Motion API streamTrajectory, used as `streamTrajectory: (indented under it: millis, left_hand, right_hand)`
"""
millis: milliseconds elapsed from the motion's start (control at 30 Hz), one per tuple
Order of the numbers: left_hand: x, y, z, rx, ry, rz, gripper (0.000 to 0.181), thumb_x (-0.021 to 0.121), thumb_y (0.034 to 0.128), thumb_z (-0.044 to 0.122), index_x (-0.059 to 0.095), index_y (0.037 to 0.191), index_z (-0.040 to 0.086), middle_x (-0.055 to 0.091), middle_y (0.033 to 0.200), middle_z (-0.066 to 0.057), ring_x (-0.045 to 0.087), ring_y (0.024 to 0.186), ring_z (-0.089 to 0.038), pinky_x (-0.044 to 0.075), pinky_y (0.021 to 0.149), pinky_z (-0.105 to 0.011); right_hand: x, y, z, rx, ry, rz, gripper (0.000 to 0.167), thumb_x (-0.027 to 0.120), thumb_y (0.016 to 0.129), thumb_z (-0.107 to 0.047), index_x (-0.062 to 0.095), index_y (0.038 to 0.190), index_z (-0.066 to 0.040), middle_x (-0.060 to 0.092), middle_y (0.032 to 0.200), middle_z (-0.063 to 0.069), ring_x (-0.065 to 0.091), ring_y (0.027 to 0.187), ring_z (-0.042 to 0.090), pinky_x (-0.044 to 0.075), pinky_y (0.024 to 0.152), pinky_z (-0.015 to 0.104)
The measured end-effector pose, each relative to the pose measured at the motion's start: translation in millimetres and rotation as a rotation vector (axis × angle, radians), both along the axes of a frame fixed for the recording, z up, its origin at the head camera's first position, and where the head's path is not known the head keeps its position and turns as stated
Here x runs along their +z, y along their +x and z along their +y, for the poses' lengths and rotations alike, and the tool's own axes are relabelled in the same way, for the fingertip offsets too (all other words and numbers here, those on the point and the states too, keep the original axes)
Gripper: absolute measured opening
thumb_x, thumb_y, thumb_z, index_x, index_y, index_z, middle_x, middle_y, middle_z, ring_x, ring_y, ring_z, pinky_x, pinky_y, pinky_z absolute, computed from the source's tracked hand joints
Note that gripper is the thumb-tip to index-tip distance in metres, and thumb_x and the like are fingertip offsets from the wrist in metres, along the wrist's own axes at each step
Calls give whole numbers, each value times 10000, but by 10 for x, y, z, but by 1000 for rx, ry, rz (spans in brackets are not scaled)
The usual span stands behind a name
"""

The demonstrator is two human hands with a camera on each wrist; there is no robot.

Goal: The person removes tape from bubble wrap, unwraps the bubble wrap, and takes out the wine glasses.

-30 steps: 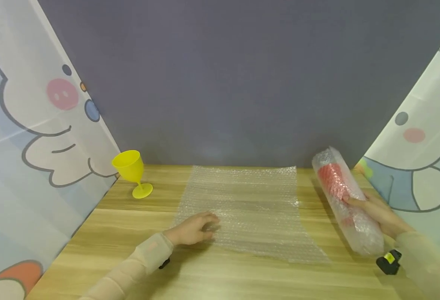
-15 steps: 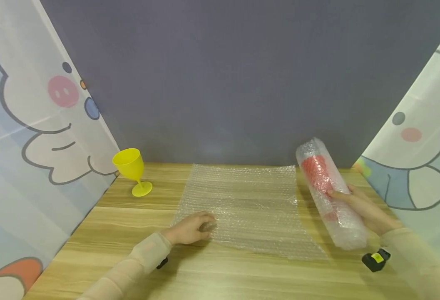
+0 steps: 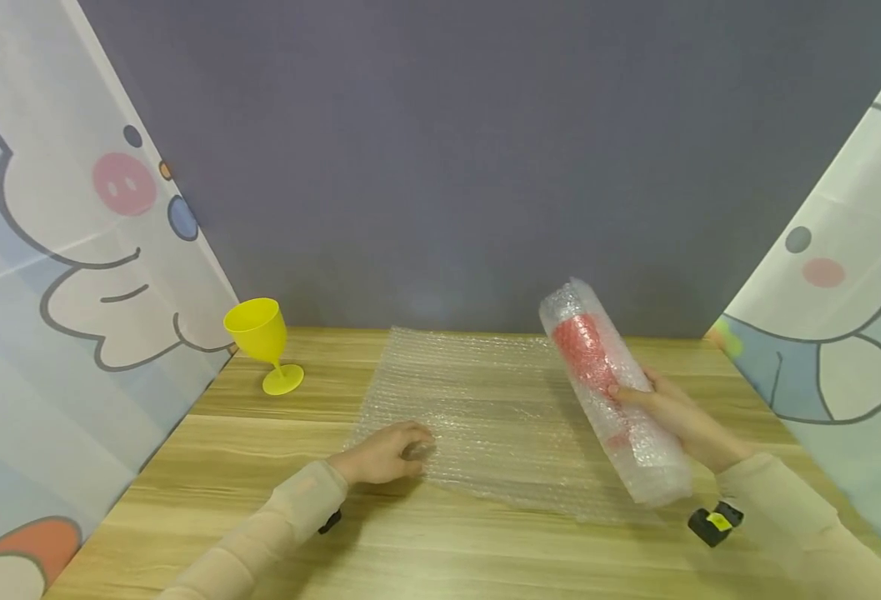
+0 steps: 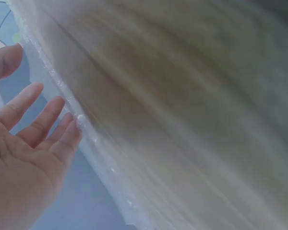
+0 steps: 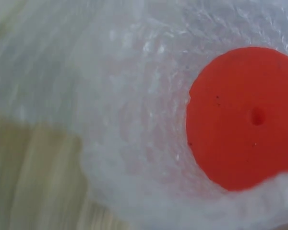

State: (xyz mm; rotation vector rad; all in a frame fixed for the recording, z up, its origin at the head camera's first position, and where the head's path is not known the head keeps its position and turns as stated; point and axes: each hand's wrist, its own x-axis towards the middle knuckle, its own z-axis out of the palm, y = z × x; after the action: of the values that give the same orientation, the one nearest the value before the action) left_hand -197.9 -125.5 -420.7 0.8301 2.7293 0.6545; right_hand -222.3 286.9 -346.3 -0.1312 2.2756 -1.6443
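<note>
My right hand [image 3: 683, 421] grips a bubble-wrap roll [image 3: 588, 371] tilted over the right part of the table. A red thing shows through the wrap; its round red end [image 5: 240, 120], with a small hole, faces the right wrist camera. Flat on the wood lies a clear bubble-wrap sheet [image 3: 478, 408], its right side partly covered by the roll. At the sheet's left front, my left hand [image 3: 382, 454] has loosely bent fingers. In the left wrist view its fingertips [image 4: 72, 132] are beside the sheet's edge; contact is unclear.
A yellow goblet [image 3: 260, 333] stands at the table's back left. The wooden table [image 3: 440, 558] ends at a grey wall panel [image 3: 440, 167], with cartoon-printed curtains [image 3: 72, 317] at both sides. A black device [image 3: 716, 523] hangs under the right wrist.
My right hand has carried the bubble-wrap roll leftward, from the table's right side to above the sheet's right edge. My left hand has barely moved.
</note>
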Motion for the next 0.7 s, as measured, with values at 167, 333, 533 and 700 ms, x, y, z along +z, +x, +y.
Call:
streamTrajectory:
  millis: [167, 333, 533, 700]
  left_hand:
    - [15, 47, 35, 1, -10, -9, 476, 632, 843, 276, 525, 1265, 83, 477, 1337, -85, 481, 1195, -267, 409, 1010, -440]
    - [34, 93, 66, -16, -19, 6, 462, 635, 839, 261, 534, 1250, 74, 481, 1329, -109, 483, 1190, -283, 404, 1008, -460]
    - [63, 117, 87, -10, -7, -15, 486, 625, 843, 250, 508, 1272, 55, 472, 1340, -129, 466, 1211, -299, 381, 1027, -472]
    - [98, 126, 146, 49, 68, -53, 581, 603, 859, 236, 392, 1354, 18, 464, 1349, -133, 454, 1228, -296, 378, 1036, -453]
  right_hand:
    - [-87, 29, -187, 30, -55, -34, 769, 567, 894, -309, 103, 1431, -12, 498, 1169, 196, 615, 882, 204, 549, 752, 434]
    - [-139, 58, -351, 51, -126, -56, 748, 570, 894, -278, 112, 1429, -27, 524, 1129, 165, 620, 872, 216, 548, 754, 450]
    - [-187, 86, -500, 34, -162, -89, 744, 585, 885, -301, 134, 1430, -68, 508, 1148, 162, 610, 890, 221, 544, 770, 444]
    - [-229, 108, -635, 8, -223, -113, 777, 592, 880, -310, 100, 1453, -128, 467, 1207, 177, 595, 933, 232, 533, 796, 462]
